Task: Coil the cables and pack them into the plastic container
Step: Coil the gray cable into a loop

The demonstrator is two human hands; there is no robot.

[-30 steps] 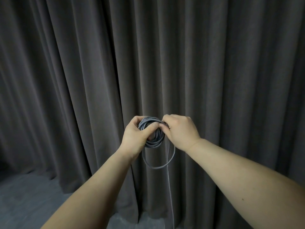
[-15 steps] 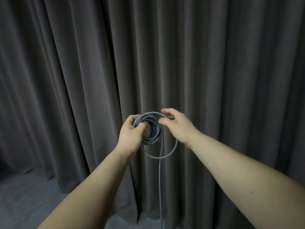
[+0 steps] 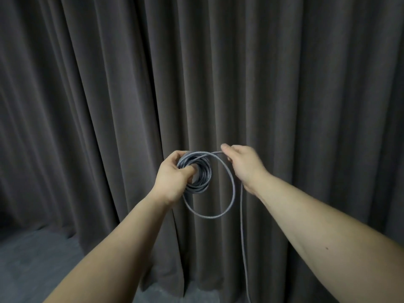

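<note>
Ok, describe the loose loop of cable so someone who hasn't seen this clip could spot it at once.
Start from the dark curtain filling the view and go down to the two hands in front of it. The left hand grips a tight coil; the loose loop hangs around it, up to the right hand. It is one wide single strand, not bundled.
</note>
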